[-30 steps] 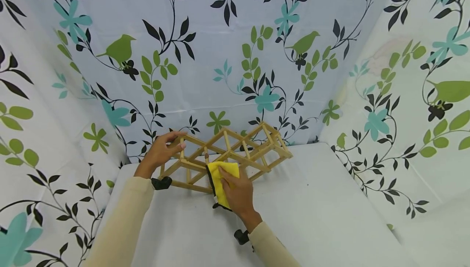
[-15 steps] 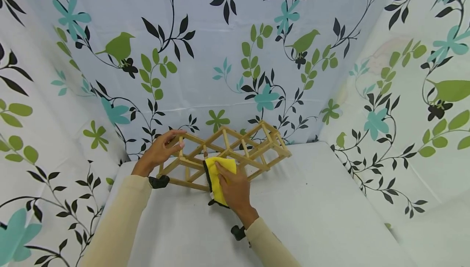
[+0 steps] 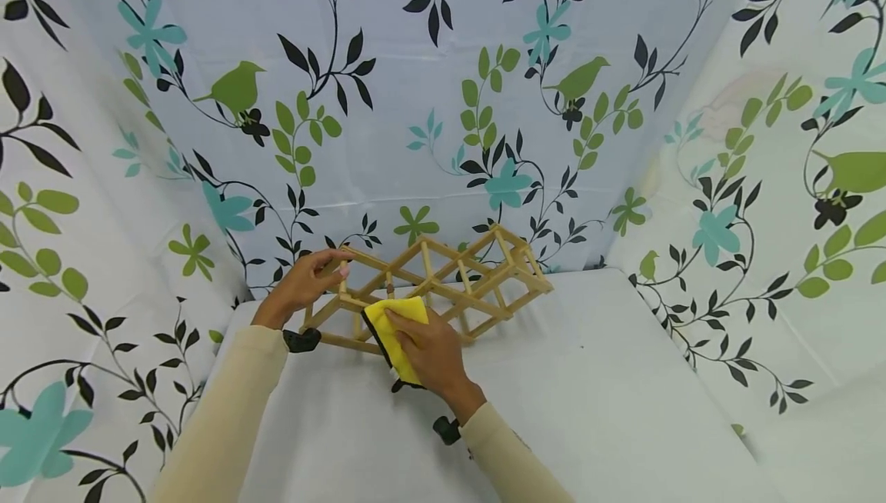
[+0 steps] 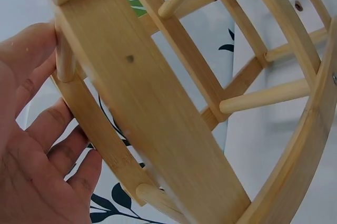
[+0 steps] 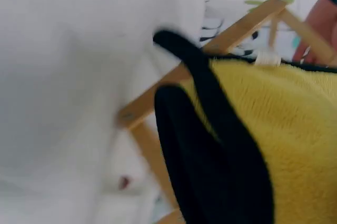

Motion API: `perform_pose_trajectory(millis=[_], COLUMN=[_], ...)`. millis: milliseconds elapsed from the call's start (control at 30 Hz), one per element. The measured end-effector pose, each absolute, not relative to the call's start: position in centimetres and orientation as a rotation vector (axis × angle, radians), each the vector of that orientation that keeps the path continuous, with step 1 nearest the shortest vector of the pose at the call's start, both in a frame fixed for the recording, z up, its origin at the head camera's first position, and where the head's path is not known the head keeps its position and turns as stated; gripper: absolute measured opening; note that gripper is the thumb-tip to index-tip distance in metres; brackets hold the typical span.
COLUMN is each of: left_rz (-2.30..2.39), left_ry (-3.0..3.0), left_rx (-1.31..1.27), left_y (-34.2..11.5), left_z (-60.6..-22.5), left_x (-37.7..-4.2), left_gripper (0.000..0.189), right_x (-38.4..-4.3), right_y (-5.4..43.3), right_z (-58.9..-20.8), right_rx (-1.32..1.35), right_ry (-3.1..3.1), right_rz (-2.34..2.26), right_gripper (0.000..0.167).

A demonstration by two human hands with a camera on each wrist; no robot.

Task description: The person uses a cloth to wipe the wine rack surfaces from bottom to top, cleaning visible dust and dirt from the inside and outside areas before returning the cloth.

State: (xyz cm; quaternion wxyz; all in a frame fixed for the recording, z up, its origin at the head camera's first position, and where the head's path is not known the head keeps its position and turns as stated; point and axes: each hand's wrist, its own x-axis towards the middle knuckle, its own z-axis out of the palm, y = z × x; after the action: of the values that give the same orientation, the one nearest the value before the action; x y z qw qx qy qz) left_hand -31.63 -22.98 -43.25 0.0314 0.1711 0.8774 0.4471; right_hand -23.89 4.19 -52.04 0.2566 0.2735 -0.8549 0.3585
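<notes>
A light wooden lattice rack of crossed slats and round rods stands on the table. My left hand holds its left end; in the left wrist view the fingers bend around the end rod and a slat. A yellow cloth with black edging is gripped in my right hand, against the front slats left of the rack's middle. In the right wrist view, the cloth covers much of the rack and hides my right fingers.
The white tabletop lies under the rack and extends to the right and toward me. Behind it hangs a patterned sheet with leaves and birds, close to the rack's back. Similar sheets flank both sides. Black devices sit at both wrists.
My right hand has slid the yellow cloth leftward along the rack's front. My left hand keeps its place at the left end, and the rack stays put.
</notes>
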Motion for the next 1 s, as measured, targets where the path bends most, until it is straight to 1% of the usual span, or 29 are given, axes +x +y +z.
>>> perform_pose_trajectory(millis=[133,200,333,467,567,667,767,833,933,1000], left_rz=[1.385,1.403,1.408,1.358,1.337,1.322,1.320,1.323,1.326,1.322], left_ry=[2.710,2.702,2.697,2.716,2.724,2.730,2.732,2.732,2.725,2.725], left_rx=[0.559,0.569,0.561,0.511,0.491,0.479,0.481,0.480,0.479,0.471], left_y=[-22.6,-22.5,-22.5,-22.5,-22.3,-22.2,-22.2,-22.3,-22.4,-22.5], left_z=[-43.5,-43.5,-43.7,-43.7,-43.4,-43.3,-43.2,-43.2,-43.2,-43.2], left_x=[-31.8,-31.9,-31.8,-31.9,-31.9,-31.9,-32.0,-32.0,-32.0,-31.9], left_gripper=[0.045,0.045,0.044,0.044,0.043,0.043,0.044,0.043,0.043,0.043], right_x=[-24.1,-24.2,-24.4,-24.3,-23.6,-22.9,-23.0,-23.3,-23.8,-24.0], right_y=[2.5,1.5,0.1,0.8,1.9,2.0,0.9,0.0,-0.6,-0.3], right_z=[-50.3,-49.6,-49.5,-51.6,-52.9,-52.8,-51.2,-50.0,-49.2,-49.6], right_rx=[0.930,0.962,0.888,0.701,0.581,0.648,0.814,0.869,0.859,0.812], right_ry=[-2.265,-2.279,-2.362,-2.474,-2.538,-2.447,-2.268,-2.217,-2.269,-2.352], right_rz=[0.904,0.854,0.782,0.750,0.776,0.835,0.820,0.795,0.755,0.745], right_gripper=[0.040,0.041,0.039,0.033,0.037,0.040,0.038,0.037,0.038,0.038])
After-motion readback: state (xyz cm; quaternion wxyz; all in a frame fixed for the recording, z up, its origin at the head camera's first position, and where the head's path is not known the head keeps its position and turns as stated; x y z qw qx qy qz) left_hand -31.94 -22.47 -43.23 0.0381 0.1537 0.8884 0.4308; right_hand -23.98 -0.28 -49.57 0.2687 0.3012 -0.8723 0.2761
